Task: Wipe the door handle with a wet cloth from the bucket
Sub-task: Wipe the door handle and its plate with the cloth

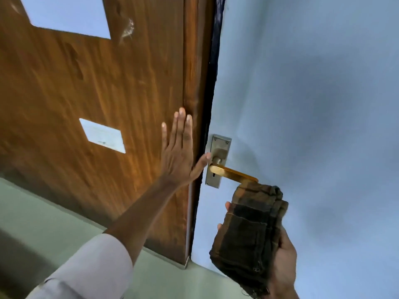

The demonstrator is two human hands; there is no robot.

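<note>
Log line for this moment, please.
left hand: flat on wooden door | right hand: holding cloth | cloth: just below handle

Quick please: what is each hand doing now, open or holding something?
Left hand: open, flat on the wooden door.
Right hand: holding the folded cloth.

Door handle (234, 173) was shiny brass on a dull steel plate (218, 160); cloth (248, 234) looked coarse woven (frayed edges), wood door (86, 83) glossy.
</note>
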